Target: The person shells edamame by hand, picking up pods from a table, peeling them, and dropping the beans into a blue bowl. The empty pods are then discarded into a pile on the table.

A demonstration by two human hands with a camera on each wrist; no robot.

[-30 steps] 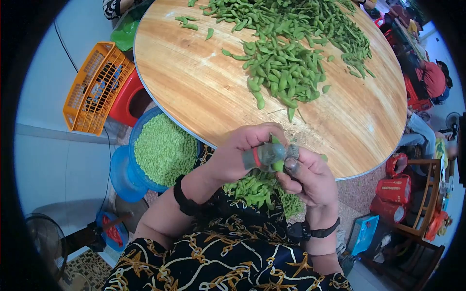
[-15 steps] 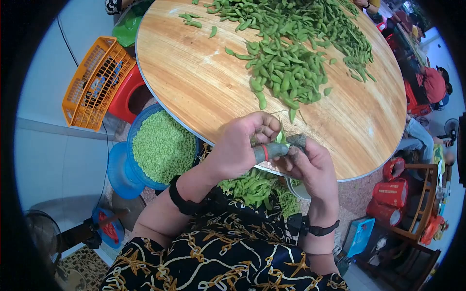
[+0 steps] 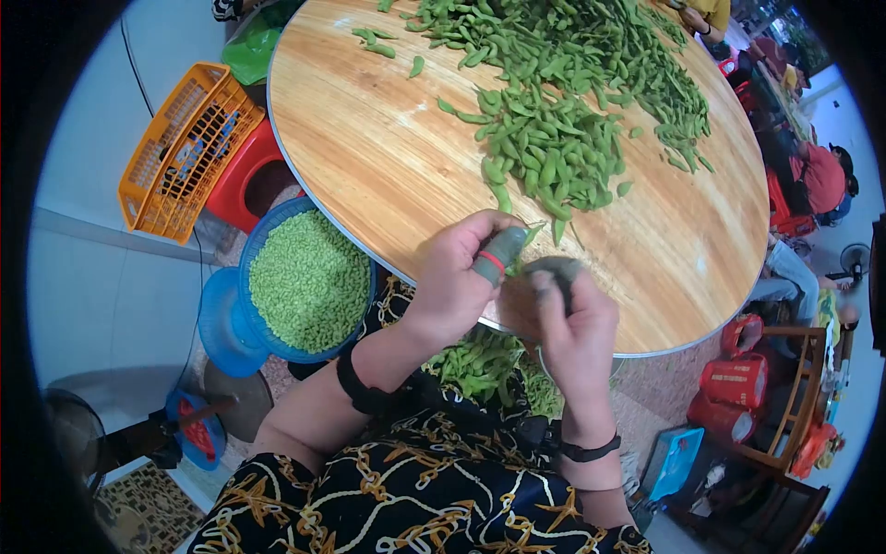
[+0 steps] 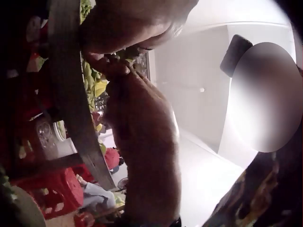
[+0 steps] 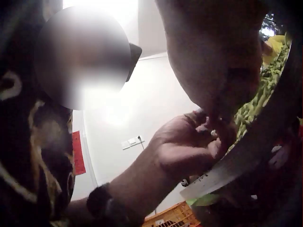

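Observation:
My left hand (image 3: 461, 272) pinches a green soybean pod (image 3: 532, 234) over the near edge of the round wooden table (image 3: 388, 166). A grey-green cover with a red band (image 3: 492, 261) sits on its thumb. To the right is my right hand (image 3: 581, 323), its covered fingertips blurred and a little apart from the pod; I cannot tell whether it holds anything. Beyond both hands a pile of green pods (image 3: 554, 152) spreads over the table. More pods (image 3: 480, 358) lie below the hands, at the lap. The wrist views show both hands close together, dark.
Left of the table stands a blue basin (image 3: 247, 286) full of shelled green beans (image 3: 309, 282). A red stool (image 3: 242, 189) and an orange plastic crate (image 3: 189, 152) are behind it. Red bags (image 3: 734, 380) and a wooden chair (image 3: 798, 397) stand at the right. Other people sit farther off.
The hands were together on a pod, which showed split half a second ago. Now the right hand has drawn away to the right and slightly down, while the left keeps a pod.

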